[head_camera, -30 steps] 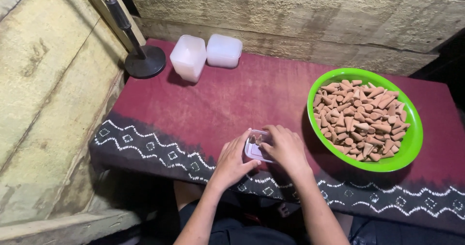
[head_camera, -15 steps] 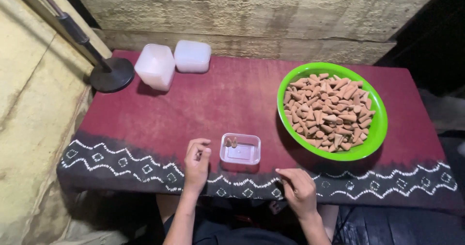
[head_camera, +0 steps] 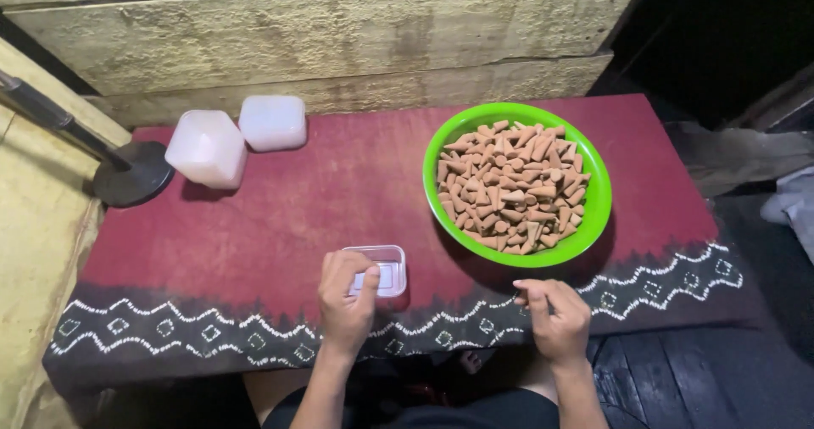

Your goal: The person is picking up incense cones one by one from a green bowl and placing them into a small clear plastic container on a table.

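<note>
A small clear square container sits on the dark red cloth near the front edge. My left hand grips its left side, fingers over the rim. My right hand rests on the cloth's patterned border, just below the green bowl; its fingers are curled with thumb and forefinger pinched together, and nothing shows between them. The bowl is heaped with brown cone-shaped pieces. What lies inside the small container is hidden behind my fingers.
Two white plastic tubs stand at the back left. A black round stand base with a slanted pole is at the far left. A rough stone wall runs behind the table.
Both hands left the container a second ago. My left hand has since come back onto its left side, and my right hand has shifted right, below the bowl.
</note>
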